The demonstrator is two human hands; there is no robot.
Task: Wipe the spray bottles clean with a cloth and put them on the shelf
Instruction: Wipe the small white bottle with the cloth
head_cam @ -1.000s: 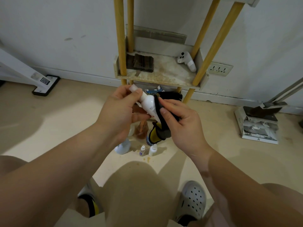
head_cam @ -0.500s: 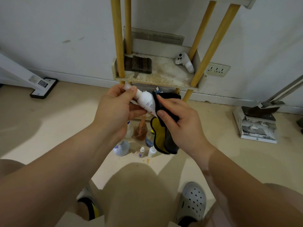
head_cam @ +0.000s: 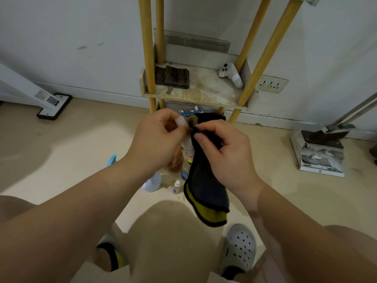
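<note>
Right now your left hand (head_cam: 157,139) grips the small white bottle (head_cam: 187,144), tilted cap-up, while your right hand (head_cam: 224,152) pinches the cloth (head_cam: 206,190) round it; the shelf (head_cam: 204,92) lies just beyond.

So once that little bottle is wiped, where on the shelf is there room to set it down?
The stained white shelf board is bare in the middle, between the folded dark brown cloth on the left and the white handheld controller on the right. The beige floor just before the shelf is crowded with a cluster of small bottles.
</note>
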